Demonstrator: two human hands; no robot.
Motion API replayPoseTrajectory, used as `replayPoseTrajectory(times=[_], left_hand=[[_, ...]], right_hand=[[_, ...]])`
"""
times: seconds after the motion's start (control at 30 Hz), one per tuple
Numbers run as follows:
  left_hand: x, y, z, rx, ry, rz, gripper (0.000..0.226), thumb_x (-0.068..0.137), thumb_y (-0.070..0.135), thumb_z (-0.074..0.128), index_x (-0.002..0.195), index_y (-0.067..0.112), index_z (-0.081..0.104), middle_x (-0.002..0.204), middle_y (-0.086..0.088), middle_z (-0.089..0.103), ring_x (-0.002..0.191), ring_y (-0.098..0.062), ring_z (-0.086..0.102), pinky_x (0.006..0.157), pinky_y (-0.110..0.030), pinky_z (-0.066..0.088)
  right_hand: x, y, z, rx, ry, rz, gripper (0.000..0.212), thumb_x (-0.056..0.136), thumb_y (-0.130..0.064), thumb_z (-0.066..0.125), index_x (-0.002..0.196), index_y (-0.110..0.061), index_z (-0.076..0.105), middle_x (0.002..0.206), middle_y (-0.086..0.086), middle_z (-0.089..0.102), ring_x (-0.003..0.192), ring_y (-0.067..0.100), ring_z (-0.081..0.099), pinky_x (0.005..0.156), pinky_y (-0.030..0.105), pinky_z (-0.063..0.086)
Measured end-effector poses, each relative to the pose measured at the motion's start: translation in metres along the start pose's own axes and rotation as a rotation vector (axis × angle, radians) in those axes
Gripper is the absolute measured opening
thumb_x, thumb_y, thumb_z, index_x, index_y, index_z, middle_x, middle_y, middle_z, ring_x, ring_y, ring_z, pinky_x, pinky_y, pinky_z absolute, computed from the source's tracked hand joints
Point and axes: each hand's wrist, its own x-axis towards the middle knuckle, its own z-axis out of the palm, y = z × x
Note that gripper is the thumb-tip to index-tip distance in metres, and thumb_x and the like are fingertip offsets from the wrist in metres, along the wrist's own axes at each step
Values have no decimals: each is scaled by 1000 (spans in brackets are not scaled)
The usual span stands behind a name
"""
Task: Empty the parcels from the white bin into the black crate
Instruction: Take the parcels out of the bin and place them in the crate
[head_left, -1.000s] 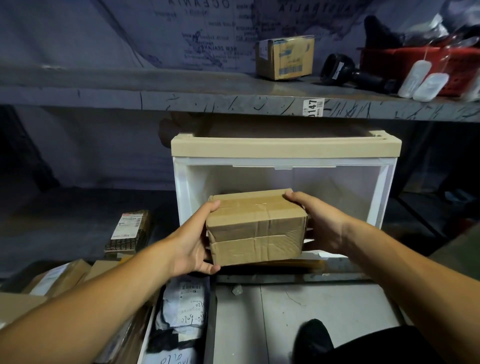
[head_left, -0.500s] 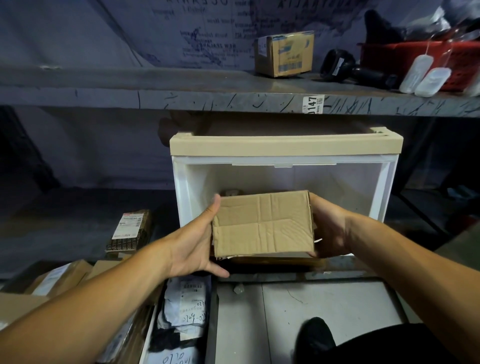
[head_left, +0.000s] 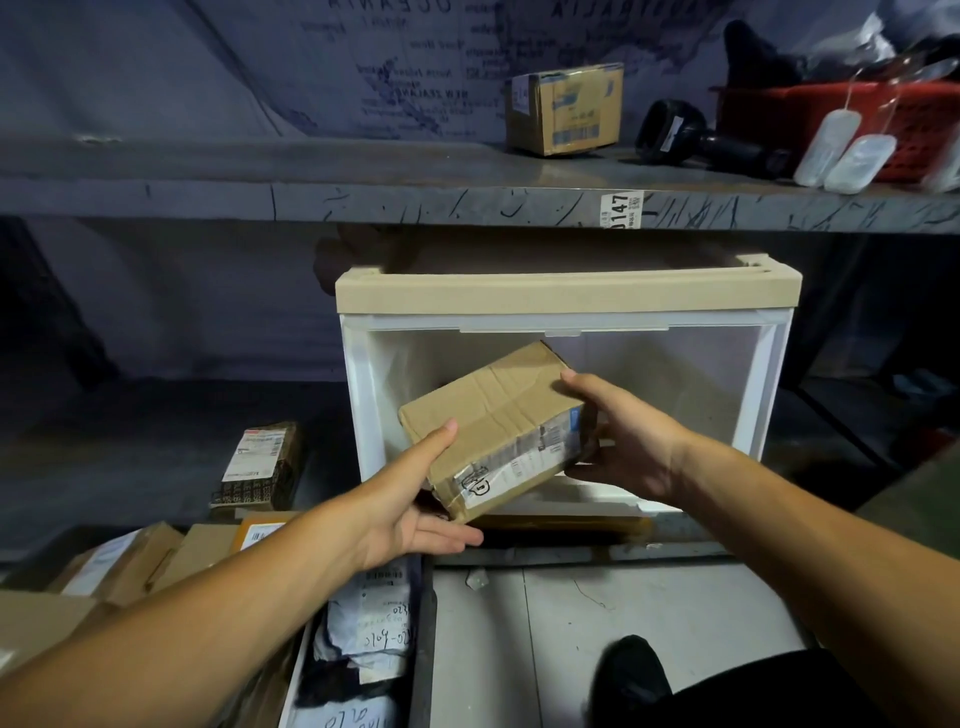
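Cardboard parcel (head_left: 493, 421) held in air w/ both hands, just in front of white bin (head_left: 358, 395) opening, centre of view. Tilted: long axis runs near-left low to far-right high, far-right corner up inside the bin mouth, near-left corner lowest. Plain creased brown face up; shipping label + clear tape on near long side, facing down-right twd the viewer.

Left hand (head_left: 410, 499) at the near-left end: thumb up on top face, fingers stretched underneath, cupping the low corner. Right hand (head_left: 623, 441) at the far-right end: fingers curled over top edge, thumb below near the label end. Both gripping the parcel, neither free.

White bin sits on lower shelf, open front twd the viewer, beige top rim, inside looks bare behind the parcel; can't tell what lies on its floor, blocked.

Black crate (head_left: 423, 649) near-left on floor, only its right wall + part of inside seen; poly mailers w/ handwritten numbers lying in it. Left of that, brown boxes and a padded envelope piled. Dark patterned packet (head_left: 260, 467) w/ white label flat on lower shelf, left of bin, well apart from it.

Upper shelf: small cardboard box (head_left: 566, 109), black scanner (head_left: 691, 137), red basket (head_left: 810, 124) far right. Dark shoe (head_left: 631, 675) near bottom.
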Motion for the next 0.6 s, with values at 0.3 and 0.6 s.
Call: replayPoseTrajectory(times=[0.3,0.6], left_hand=[[-3,1,-5,139,-4,36,80,71,80,57,134,32,56,131,-9,65,104,-35,71,72,-44,62],[-7,5,3,445,104,337,54,78,44,82,125,28,59,109,5,72,90,-7,72,72,-19,51]], right_hand=[[4,-4,0,-51,139,-23,36,93,-50,58,93,-14,62,55,1,68,74,23,67,80,41,56],[0,-3,0,-180,226,114,35,88,-48,64,83,-14,57,61,6,63,64,25,63,60,33,49]])
